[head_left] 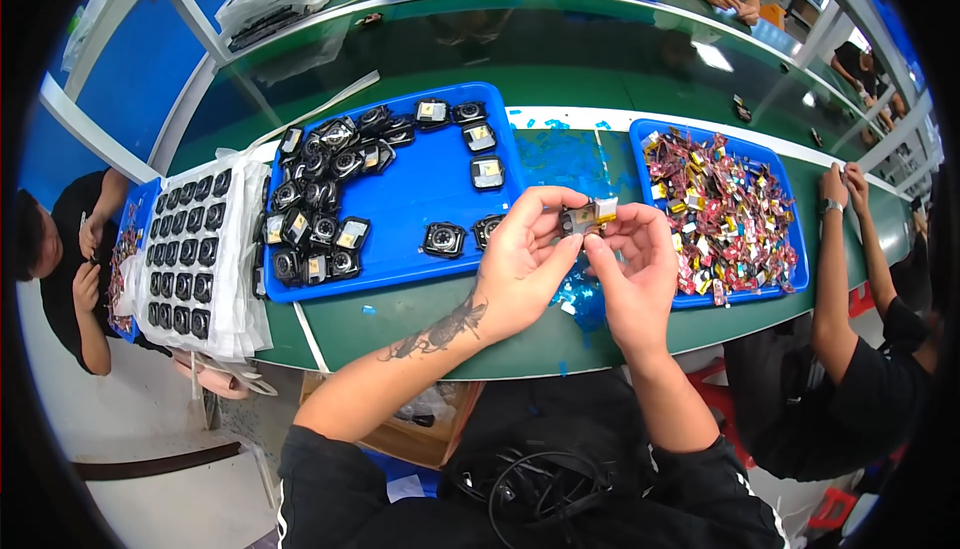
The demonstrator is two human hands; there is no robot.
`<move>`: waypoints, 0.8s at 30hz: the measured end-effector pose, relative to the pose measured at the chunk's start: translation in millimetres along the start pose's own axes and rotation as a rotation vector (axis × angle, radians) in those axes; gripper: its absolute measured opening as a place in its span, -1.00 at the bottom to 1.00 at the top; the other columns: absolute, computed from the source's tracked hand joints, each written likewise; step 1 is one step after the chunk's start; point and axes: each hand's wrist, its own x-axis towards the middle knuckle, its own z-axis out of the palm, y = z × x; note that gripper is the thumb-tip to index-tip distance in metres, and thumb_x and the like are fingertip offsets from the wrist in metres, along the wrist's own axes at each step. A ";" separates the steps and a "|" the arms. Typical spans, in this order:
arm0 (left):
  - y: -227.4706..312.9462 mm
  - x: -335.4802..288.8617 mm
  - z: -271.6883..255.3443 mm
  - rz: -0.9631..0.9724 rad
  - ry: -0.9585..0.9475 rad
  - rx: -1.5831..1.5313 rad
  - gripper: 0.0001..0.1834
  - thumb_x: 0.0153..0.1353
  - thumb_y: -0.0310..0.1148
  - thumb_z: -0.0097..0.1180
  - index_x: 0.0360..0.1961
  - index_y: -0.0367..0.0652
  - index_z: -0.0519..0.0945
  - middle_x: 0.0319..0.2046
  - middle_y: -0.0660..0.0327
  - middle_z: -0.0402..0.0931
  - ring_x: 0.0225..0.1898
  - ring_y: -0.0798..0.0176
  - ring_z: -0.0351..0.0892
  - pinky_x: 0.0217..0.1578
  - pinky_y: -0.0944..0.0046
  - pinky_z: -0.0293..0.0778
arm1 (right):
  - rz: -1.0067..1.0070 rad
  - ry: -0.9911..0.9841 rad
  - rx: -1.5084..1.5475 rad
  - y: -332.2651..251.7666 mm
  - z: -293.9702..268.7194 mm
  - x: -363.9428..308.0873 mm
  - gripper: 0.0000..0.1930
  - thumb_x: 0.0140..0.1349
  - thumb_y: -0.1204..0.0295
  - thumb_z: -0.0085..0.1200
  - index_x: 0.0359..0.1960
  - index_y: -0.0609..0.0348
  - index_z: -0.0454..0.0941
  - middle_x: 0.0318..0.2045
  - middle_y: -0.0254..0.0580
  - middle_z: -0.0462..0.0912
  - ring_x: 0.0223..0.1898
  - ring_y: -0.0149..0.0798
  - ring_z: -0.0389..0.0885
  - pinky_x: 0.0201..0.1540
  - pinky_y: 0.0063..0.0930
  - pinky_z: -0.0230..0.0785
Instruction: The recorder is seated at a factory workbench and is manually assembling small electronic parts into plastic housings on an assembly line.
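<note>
Both of my hands are raised over the near edge of the green bench, between two blue trays. Fingers of my left hand [525, 264] are closed round a smartwatch case [577, 220], dark with a grey inside. My right hand [640, 274] pinches a small battery module [606, 210], white with a yellow edge, against that case. My fingertips cover part of both pieces, so I cannot tell whether they are joined. On the left, the blue tray [400, 214] bears black watch cases [325, 174], heaped along its left side. To the right, another blue tray [795, 239] is full of small battery-and-flex parts [715, 209].
White foam trays [190, 239] with rows of watch cases are stacked at the left. Scraps of blue film [565, 164] lie between the trays. A conveyor belt [560, 64] runs behind. Co-workers sit left, right and across; a cardboard box [430, 429] stands below the bench.
</note>
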 end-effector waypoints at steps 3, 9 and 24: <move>-4.9 0.8 -0.7 0.090 0.040 0.005 -0.67 0.25 -0.70 -0.09 0.04 -0.25 0.30 0.01 0.07 0.46 0.07 0.30 0.50 -0.04 0.35 0.51 | 0.031 -0.052 -0.006 -0.7 3.8 2.8 -0.65 0.14 0.66 0.18 -0.06 0.25 0.36 -0.24 -0.23 0.48 -0.25 -0.50 0.50 -0.26 -0.66 0.50; -3.2 5.7 -4.8 0.062 0.063 0.100 -0.55 0.22 -0.72 -0.06 0.13 -0.21 0.26 0.03 0.05 0.44 0.06 0.28 0.48 -0.01 0.32 0.49 | -0.106 -0.106 -0.301 -13.8 10.0 14.1 -0.66 0.15 0.68 0.08 -0.03 0.25 0.38 -0.26 -0.29 0.52 -0.27 -0.50 0.53 -0.26 -0.66 0.50; 77.0 -3.1 -105.7 -0.493 -0.155 1.541 -0.52 -0.05 -0.01 0.36 -0.23 -0.09 0.53 -0.20 0.13 0.61 -0.06 0.03 0.57 -0.07 0.08 0.46 | 0.155 -0.087 -0.987 70.1 16.4 261.8 -0.47 -0.28 0.34 0.50 -0.21 0.16 0.55 -0.21 -0.03 0.64 -0.11 -0.06 0.62 -0.05 -0.29 0.45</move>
